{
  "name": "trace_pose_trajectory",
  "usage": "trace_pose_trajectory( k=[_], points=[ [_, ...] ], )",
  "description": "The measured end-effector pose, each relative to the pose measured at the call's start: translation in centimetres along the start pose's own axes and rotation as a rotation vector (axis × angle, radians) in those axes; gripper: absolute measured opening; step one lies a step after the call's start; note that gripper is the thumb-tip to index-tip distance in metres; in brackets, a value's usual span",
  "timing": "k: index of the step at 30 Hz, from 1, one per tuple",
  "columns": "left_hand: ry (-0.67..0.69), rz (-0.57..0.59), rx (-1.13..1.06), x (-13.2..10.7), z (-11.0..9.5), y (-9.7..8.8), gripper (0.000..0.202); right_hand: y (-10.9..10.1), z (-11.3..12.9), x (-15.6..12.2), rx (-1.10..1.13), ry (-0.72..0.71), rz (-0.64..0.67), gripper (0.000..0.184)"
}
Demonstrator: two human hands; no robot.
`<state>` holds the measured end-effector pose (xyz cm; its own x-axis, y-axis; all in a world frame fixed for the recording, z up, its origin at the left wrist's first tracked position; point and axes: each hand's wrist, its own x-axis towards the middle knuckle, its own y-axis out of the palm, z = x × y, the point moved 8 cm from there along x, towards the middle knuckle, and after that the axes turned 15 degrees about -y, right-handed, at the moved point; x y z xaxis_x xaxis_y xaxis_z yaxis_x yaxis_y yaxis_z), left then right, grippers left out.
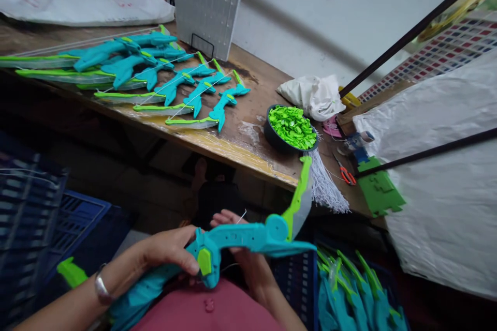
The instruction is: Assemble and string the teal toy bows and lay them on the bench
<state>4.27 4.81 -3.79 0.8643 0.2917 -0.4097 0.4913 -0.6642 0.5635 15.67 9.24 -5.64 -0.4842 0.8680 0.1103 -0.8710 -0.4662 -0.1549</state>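
A turquoise toy bow with lime-green limbs lies across my lap, slanting up to the right. My left hand is closed around its body, thumb beside a lime-green button. Behind the bow, my right hand is palm up with its visible fingers stretched out; its thumb is hidden. A short end of white string sticks up in front of these fingers, and I cannot make out whether it is gripped. On the wooden table, several similar bows with strings lie in an overlapping row.
A dark bowl of small lime-green parts stands near a bundle of white strings. Orange-handled scissors and a green foam piece are at right. Crates flank my legs; one holds more bows. A person's hand shows behind the table.
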Motion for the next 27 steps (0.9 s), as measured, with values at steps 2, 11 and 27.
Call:
trace_pose_trajectory(
  k=[2, 11, 27],
  points=[
    [-0.031, 0.002, 0.037, -0.2, 1.1, 0.2, 0.039, -3.6, -0.3, 1.1, 0.104, -0.007, -0.213, 0.052],
    [-0.011, -0.187, -0.059, -2.6, 5.0, -1.7, 0.041, -11.5, -0.9, 1.3, 0.454, 0.017, -0.727, 0.029],
    [-0.196, -0.475, 0.097, -5.7, 7.6, -3.9, 0.047, -15.5, 3.6, 0.5, -0.001, -0.113, -0.86, 0.039]
  ],
)
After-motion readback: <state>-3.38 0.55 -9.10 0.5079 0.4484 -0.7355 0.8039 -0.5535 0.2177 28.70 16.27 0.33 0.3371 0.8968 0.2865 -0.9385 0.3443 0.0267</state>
